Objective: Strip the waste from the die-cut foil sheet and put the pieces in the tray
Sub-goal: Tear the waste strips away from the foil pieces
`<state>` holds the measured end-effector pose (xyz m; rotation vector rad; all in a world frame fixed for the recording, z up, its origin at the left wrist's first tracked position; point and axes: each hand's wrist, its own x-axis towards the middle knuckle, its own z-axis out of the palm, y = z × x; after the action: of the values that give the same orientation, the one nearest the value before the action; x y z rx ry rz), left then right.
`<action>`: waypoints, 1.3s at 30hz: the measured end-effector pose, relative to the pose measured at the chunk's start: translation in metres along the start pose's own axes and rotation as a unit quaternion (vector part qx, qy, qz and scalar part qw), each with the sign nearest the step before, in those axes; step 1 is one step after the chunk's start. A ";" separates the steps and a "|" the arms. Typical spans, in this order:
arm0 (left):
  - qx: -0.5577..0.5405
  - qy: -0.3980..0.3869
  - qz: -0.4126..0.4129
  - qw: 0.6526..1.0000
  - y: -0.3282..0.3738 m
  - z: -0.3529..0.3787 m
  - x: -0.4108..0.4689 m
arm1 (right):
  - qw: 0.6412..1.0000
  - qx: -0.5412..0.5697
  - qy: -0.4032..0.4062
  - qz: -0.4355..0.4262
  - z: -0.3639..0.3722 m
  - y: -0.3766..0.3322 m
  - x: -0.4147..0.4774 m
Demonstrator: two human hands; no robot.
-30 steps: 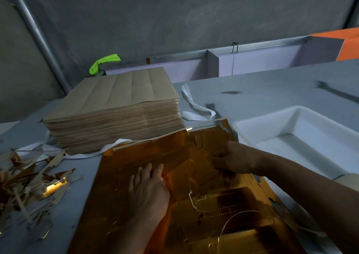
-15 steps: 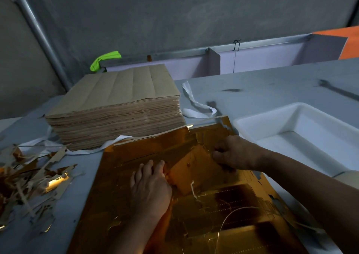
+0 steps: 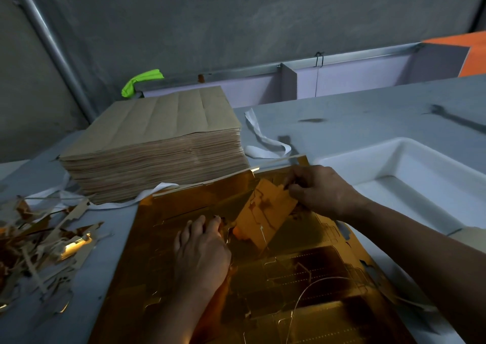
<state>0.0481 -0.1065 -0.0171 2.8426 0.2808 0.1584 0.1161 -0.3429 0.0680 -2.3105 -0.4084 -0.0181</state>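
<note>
A large gold die-cut foil sheet lies flat on the grey table in front of me. My left hand presses down on the sheet near its middle with fingers laid flat. My right hand pinches the upper edge of a die-cut foil piece near the sheet's far right corner, and that piece stands tilted up out of the sheet. The white tray sits to the right of the sheet, and the part of it in view holds no pieces.
A thick stack of brown paper sheets stands just behind the foil sheet. A pile of stripped waste scraps lies at the left. White strapping bands curl beside the stack. A low partition runs along the back.
My right hand has lifted the die-cut piece further up and back from the sheet, so it now stands tilted. My left hand has stayed pressed on the sheet, fingers shifted slightly forward.
</note>
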 end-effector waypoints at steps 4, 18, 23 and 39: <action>-0.016 0.002 -0.005 1.000 0.000 0.000 0.001 | 0.998 -0.004 0.062 0.005 -0.004 -0.001 0.001; 0.000 -0.021 -0.026 0.999 -0.002 0.003 0.005 | 0.981 0.010 0.192 0.013 -0.009 0.008 0.006; -0.031 -0.062 -0.064 0.996 0.002 -0.014 0.019 | 0.987 0.047 0.153 0.007 -0.008 0.010 0.005; -0.331 -0.129 -0.017 0.935 0.092 -0.045 0.019 | 0.981 0.080 0.171 0.051 -0.008 0.012 0.008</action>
<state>0.0771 -0.1777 0.0534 2.1543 0.1755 -0.1120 0.1283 -0.3541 0.0669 -2.1134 -0.1102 -0.3158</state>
